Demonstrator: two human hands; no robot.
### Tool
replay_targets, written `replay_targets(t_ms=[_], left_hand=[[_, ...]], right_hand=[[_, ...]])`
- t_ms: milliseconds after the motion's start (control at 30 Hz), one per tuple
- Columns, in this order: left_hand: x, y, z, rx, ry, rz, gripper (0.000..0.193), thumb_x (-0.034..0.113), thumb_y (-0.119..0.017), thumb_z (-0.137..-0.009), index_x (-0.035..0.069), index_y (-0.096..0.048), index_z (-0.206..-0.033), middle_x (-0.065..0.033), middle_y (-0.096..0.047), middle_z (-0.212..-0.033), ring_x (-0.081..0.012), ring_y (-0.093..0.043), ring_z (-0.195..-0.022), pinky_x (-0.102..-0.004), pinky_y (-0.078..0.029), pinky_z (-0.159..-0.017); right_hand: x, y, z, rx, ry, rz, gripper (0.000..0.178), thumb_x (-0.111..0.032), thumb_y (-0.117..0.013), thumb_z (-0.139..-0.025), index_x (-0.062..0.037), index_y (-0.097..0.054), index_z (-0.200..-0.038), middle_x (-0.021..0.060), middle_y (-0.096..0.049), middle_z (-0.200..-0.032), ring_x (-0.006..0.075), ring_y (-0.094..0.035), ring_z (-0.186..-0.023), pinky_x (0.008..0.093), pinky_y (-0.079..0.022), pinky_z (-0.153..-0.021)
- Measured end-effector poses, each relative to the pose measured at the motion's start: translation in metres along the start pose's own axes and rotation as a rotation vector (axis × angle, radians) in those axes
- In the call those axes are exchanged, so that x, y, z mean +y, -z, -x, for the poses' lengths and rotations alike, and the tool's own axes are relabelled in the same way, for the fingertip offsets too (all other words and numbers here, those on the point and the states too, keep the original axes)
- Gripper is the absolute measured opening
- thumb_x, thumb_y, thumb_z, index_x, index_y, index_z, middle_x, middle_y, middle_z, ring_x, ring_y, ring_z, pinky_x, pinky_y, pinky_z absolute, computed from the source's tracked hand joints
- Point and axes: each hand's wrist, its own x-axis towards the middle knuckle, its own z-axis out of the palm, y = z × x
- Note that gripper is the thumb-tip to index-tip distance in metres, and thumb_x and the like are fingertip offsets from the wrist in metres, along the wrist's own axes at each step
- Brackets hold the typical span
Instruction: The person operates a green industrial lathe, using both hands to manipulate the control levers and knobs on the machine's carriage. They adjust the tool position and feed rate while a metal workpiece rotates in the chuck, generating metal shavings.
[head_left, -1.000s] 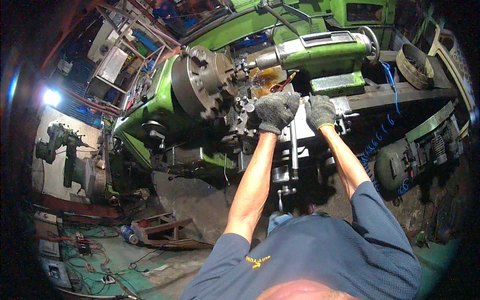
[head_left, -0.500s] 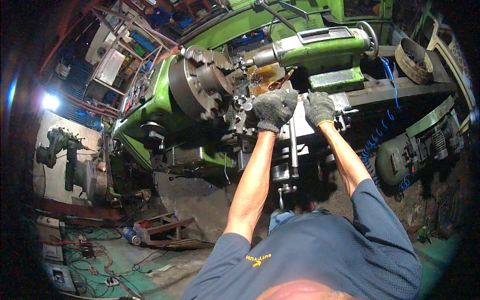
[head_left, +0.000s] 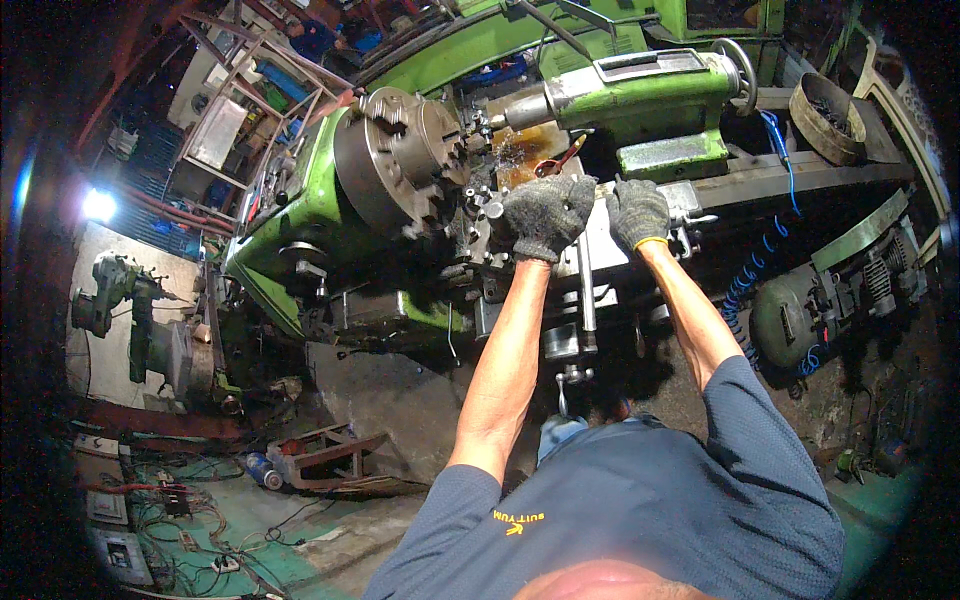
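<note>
Both my hands wear grey knit work gloves and rest at the carriage of a green metal lathe. My left hand [head_left: 548, 215] is curled closed beside the tool post [head_left: 490, 212]; what its fingers grip is hidden. To its right, my right hand [head_left: 638, 213] bends its fingers down over the pale cross slide [head_left: 606, 250], and their hold cannot be made out. A long metal lever [head_left: 587, 290] extends toward me between the forearms. Left of the hands is the big jawed chuck [head_left: 390, 160]. Beyond them, a slim red-handled tool [head_left: 570, 153] lies near tangled metal chips [head_left: 513, 150].
The green tailstock [head_left: 650, 100] with its handwheel [head_left: 738, 75] stands at the far right. A round tin [head_left: 828, 120] holds dark bits beside a blue air gun [head_left: 775, 135] on a coiled hose. At lower left, cables [head_left: 200, 530] and a rusty frame [head_left: 335, 460] lie on the floor.
The chuck's jaws appear at a slightly different angle. The chips beyond my hands look a little more bunched. Both hands stay in nearly the same place.
</note>
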Motion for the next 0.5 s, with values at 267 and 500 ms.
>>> replay_targets(t_ms=[267, 500], left_hand=[[-0.0027, -0.0010, 0.0014, -0.014, -0.007, -0.042, 0.039, 0.042, -0.063, -0.094, 0.013, -0.067, -0.068, -0.0134, -0.064, -0.063, -0.0345, -0.064, -0.059, -0.0490, -0.048, -0.057], [-0.0046, -0.0058, 0.0015, 0.007, -0.016, -0.028, 0.037, 0.041, -0.063, -0.093, 0.014, -0.068, -0.067, -0.0130, -0.064, -0.062, -0.0345, -0.064, -0.059, -0.0488, -0.048, -0.056]], right_hand=[[-0.0017, 0.0026, -0.0003, -0.051, -0.014, 0.023, 0.031, -0.034, -0.056, -0.097, -0.0084, -0.072, -0.100, 0.0150, -0.072, -0.101, 0.0345, -0.065, -0.103, 0.0481, -0.053, -0.088], [0.0015, -0.0060, -0.0013, -0.035, -0.011, 0.030, 0.031, -0.034, -0.056, -0.097, -0.0080, -0.072, -0.102, 0.0164, -0.072, -0.103, 0.0348, -0.066, -0.103, 0.0484, -0.054, -0.089]])
